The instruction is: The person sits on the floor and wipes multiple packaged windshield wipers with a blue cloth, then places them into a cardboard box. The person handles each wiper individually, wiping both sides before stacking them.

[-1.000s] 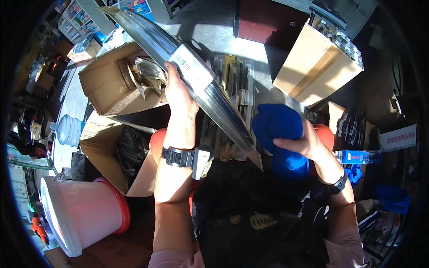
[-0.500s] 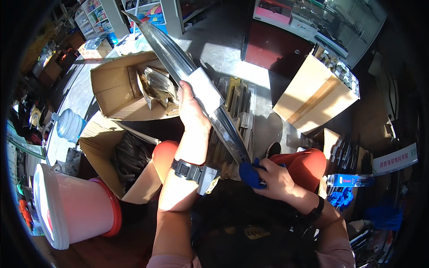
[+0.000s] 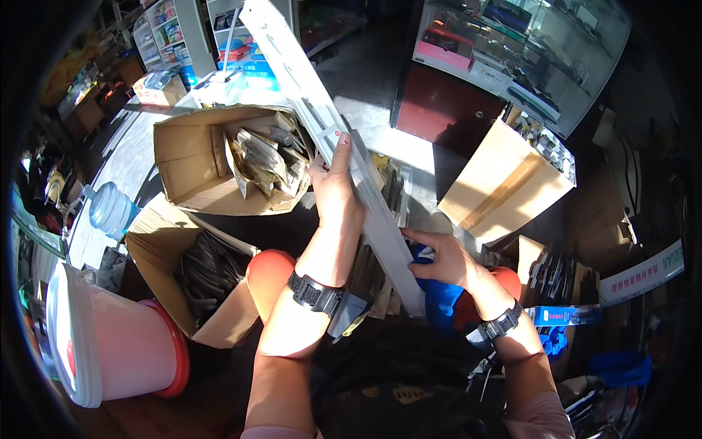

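A long, narrow pack [image 3: 384, 230], which looks like a packaged wiper blade, slants across the middle with its pale side up. Its far end points up and left; its near end lies by my right knee. My left hand [image 3: 338, 192] is closed round the pack at mid-length, the thumb lying along its top. Beside the near end, my right hand [image 3: 447, 260] is curled with a bunched blue cloth [image 3: 442, 301] in it. The fingertips of that hand reach the pack's right edge. Part of the cloth is hidden beneath the fingers.
Open cardboard boxes stand left: one with papery packs [image 3: 259, 164], one with dark strips [image 3: 212, 267]. A pink-white bucket [image 3: 124, 340] and a blue water jug [image 3: 113, 208] are further left. A tall carton [image 3: 504, 183] stands right, before a glass display case [image 3: 504, 51].
The pack has turned over, from its dark, clear-covered side to its pale side. My left hand has shifted slightly right. My right hand has moved up a little, with the cloth spread lower.
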A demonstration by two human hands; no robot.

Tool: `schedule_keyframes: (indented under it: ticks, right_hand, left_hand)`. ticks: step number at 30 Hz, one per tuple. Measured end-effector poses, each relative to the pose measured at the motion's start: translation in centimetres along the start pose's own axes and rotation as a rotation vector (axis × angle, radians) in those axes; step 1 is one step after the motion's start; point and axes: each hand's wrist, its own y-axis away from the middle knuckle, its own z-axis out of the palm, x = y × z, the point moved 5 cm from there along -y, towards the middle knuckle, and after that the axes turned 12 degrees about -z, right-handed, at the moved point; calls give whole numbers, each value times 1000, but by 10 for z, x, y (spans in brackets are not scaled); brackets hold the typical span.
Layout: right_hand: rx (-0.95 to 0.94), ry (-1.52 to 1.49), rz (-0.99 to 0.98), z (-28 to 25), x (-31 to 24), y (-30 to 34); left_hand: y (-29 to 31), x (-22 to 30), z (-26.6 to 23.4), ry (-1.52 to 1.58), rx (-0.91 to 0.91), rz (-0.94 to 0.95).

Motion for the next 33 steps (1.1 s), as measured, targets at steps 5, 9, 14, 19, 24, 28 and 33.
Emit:
schedule_keyframes:
  ticks: [5,9,14,19,24,28,33]
  right_hand:
    - [-36,-422,-118,1,4,9]
    - [-57,-638,-23,22,5,14]
    - [176,-517,91,11,30,29]
    - [671,-465,-165,-41,-41,33]
    - [428,588,-531,47,-62,32]
    - [589,573,-437,6,-59,4]
    - [690,665,-290,-122,-87,-114]
  left_hand:
    - [-6,-17,-45,-21,-323,-214]
    - [20,-60,-39,113,-558,-643]
    - [13,-36,-35,-211,-506,-168]
    - [15,-38,-30,-190,-439,-149]
    - [51,-45,-18,-41,-411,-391]
    - [66,-52,-17,-234,-513,-247]
    - [88,-55,-3,-324,-490,-298]
